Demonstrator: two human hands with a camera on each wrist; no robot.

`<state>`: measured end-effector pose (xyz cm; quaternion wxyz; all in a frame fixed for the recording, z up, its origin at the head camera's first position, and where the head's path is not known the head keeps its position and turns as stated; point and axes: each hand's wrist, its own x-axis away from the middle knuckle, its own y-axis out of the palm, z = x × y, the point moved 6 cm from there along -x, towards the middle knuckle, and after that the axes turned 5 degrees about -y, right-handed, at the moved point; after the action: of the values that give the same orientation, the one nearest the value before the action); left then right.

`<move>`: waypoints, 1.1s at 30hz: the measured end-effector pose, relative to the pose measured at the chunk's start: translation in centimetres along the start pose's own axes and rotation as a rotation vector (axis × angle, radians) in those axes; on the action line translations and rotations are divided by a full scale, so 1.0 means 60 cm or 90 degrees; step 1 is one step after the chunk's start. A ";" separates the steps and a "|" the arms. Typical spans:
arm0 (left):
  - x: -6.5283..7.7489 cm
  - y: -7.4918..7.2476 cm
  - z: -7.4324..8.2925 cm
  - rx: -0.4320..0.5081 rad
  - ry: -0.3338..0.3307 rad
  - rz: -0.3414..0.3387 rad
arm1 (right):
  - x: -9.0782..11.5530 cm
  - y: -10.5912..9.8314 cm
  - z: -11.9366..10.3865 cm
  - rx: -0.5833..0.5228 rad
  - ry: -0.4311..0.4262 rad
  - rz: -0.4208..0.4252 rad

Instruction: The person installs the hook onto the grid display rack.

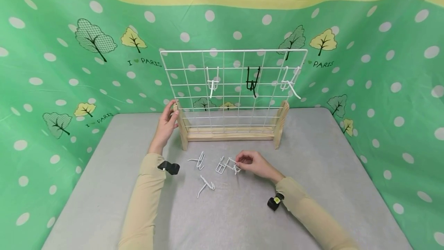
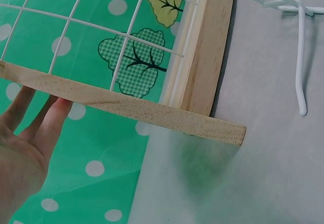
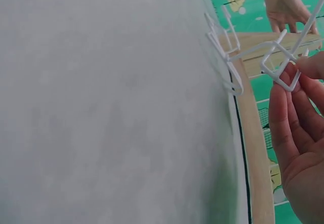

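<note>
My left hand (image 1: 165, 125) grips the left wooden upright (image 1: 182, 132) of a wire grid rack, fingers at its back edge and thumb near its front. My right hand (image 1: 255, 164) pinches a white wire hook (image 3: 274, 76) between thumb and fingertips, low over the table in front of the rack. Just left of it lies another white hook (image 1: 220, 169). Two more white hooks, one (image 1: 199, 161) nearer the rack and one (image 1: 207, 183) nearer me, lie further left. On the white grid (image 1: 223, 68) hang a white hook (image 1: 212, 84), a black hook (image 1: 251, 84) and a second white hook (image 1: 287, 84).
The rack's wooden base bar (image 1: 230, 137) and right upright (image 1: 280, 126) stand on the grey tabletop (image 1: 312, 165). A green polka-dot cloth (image 1: 392, 68) with printed trees encloses the back and sides. Both wrists wear small black cameras.
</note>
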<state>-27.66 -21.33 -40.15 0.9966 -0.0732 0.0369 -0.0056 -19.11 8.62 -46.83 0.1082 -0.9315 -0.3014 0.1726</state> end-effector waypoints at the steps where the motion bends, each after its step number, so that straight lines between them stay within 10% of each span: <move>1: 0.000 0.000 0.000 0.000 0.001 0.000 | -0.001 0.000 -0.001 -0.005 -0.003 0.006; 33: 0.001 0.001 0.002 -0.002 0.010 0.001 | -0.053 -0.011 -0.039 -0.047 -0.031 0.131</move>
<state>-27.62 -21.26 -40.06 0.9962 -0.0745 0.0447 -0.0054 -21.00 7.01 -43.69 0.0484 -0.9564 -0.2130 0.1941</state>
